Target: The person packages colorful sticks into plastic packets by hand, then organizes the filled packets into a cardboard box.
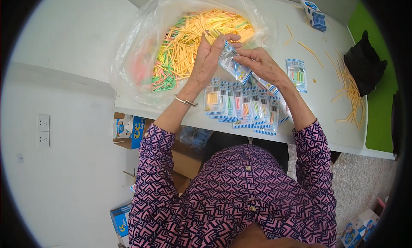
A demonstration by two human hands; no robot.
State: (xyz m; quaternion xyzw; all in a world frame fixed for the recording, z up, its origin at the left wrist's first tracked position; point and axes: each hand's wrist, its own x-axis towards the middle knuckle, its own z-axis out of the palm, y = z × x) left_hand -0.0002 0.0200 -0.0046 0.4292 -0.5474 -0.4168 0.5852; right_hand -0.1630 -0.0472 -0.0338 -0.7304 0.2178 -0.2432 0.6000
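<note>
From where I stand, the hands are close together near the middle of the frame, both on one packet (237,70). The left hand (207,58) is closed around a few yellow sticks (209,36), its thumb by the packet's upper end. The right hand (261,64) pinches the packet's right side between thumb and fingers. Whether the stick tips are inside the packet, I can't tell.

To my eye it looks like fitting sticks to packet, and it would go best with the ends levelled first and the bundle kept in line with the packet. I'd have the right pinch stay light, so the film isn't squeezed flat, and the left push gentle, since such thin sticks could snap or snag the edge.

The bag (128,55) of loose sticks spreads over the upper left of the table (315,115), handy for the left. Just below the hands, the overlapping filled packets (245,105) lie near the table's edge; I'd keep the wrists clear of them.
</note>
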